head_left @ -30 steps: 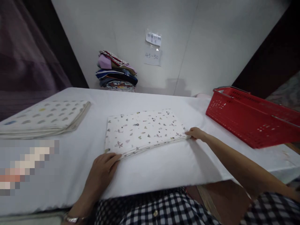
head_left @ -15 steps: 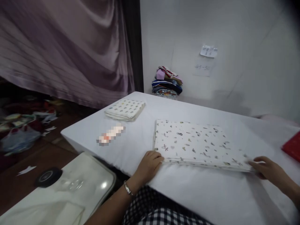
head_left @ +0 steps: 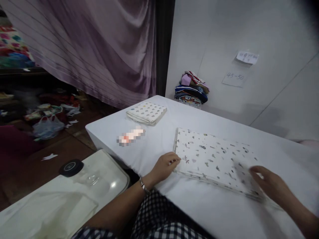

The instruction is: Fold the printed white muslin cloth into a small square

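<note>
A folded white cloth [head_left: 211,156] with small printed motifs lies flat on the white-covered table in front of me. At its near left corner, my left hand [head_left: 168,162] is closed, with thumb and fingertips pinching the edge. My right hand [head_left: 267,181] is at the cloth's right end, its curved fingers over the top surface. Motion smears those fingertips, so their grip is unclear. Farther back to the left sits a second folded cloth [head_left: 147,113], cream with rows of small heart-like prints.
A pixelated patch [head_left: 131,136] covers something on the white table [head_left: 147,156]. At lower left stands a pale surface [head_left: 107,169] bearing a black round object [head_left: 71,167]. A stack of folded fabrics [head_left: 191,88] is by the wall. A purple curtain [head_left: 119,49] hangs at left.
My view has turned left, so things appear farther right. My right hand has moved from the cloth's near right corner to above its right end. The left hand stays at the left corner.
</note>
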A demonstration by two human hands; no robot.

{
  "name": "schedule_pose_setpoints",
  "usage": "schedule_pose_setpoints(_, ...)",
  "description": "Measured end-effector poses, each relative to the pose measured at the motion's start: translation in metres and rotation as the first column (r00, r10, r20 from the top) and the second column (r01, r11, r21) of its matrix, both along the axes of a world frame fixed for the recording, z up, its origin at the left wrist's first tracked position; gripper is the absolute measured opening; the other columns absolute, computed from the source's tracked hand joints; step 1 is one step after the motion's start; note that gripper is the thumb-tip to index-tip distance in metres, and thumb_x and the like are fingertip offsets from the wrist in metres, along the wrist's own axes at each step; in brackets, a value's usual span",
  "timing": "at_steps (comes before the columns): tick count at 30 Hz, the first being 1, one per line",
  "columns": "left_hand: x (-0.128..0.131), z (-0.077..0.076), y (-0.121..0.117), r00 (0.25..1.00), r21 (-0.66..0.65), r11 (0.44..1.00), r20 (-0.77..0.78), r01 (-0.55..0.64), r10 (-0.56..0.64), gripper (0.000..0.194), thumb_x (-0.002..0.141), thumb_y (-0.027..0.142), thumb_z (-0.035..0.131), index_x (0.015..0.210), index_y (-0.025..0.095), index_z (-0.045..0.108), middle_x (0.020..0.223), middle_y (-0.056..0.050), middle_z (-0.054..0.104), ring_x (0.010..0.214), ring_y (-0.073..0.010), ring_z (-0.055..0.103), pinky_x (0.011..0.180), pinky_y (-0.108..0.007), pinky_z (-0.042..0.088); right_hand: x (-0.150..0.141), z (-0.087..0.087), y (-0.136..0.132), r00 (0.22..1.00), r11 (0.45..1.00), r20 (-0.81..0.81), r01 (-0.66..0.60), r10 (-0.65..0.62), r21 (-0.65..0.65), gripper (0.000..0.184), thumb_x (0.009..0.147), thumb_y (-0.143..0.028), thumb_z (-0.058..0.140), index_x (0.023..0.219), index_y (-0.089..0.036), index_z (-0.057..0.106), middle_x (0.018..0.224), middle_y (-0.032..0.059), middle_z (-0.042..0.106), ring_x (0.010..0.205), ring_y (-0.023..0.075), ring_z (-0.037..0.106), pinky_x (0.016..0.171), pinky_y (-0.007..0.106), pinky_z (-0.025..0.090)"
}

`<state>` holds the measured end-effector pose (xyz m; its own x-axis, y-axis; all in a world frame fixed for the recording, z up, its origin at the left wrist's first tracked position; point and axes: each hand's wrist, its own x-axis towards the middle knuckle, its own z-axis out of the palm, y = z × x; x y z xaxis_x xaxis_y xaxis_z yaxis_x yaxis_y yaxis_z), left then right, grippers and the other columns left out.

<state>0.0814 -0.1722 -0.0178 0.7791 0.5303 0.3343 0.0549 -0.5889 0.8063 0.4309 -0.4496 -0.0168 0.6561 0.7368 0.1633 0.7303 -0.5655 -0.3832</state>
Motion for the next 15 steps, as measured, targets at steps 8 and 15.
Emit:
schedule_pose_setpoints(8,0.056,0.007,0.057,0.887,-0.009,0.944,-0.345,-0.331,0.308,0.022,0.081,0.033,0.050,0.078,0.019,0.067,0.081,0.000,0.069,0.073,-0.0129,0.060,0.066,-0.022,0.042,-0.141,0.003,0.153,0.867,0.866,-0.015,-0.496,0.498,0.071,0.052,0.091,-0.052,0.033,0.130,-0.022,0.048,0.140,0.0074,0.043,0.131,0.0241,0.035,0.107,0.045,0.031)
schedule_pose_setpoints(15,0.087,0.001,0.073,0.797,0.046,0.916,-0.476,-0.399,0.371,0.029,0.076,0.045,0.056,0.079,0.018,0.064,0.078,-0.005,0.069,0.077,-0.0182,0.062,0.065,-0.025,0.041,-0.184,-0.018,0.185,0.765,0.739,-0.038,-0.632,0.642,-0.236,0.067,0.091,-0.060,0.024,0.144,-0.019,0.028,0.151,0.0081,0.018,0.140,0.0236,0.009,0.112,0.048,0.008)
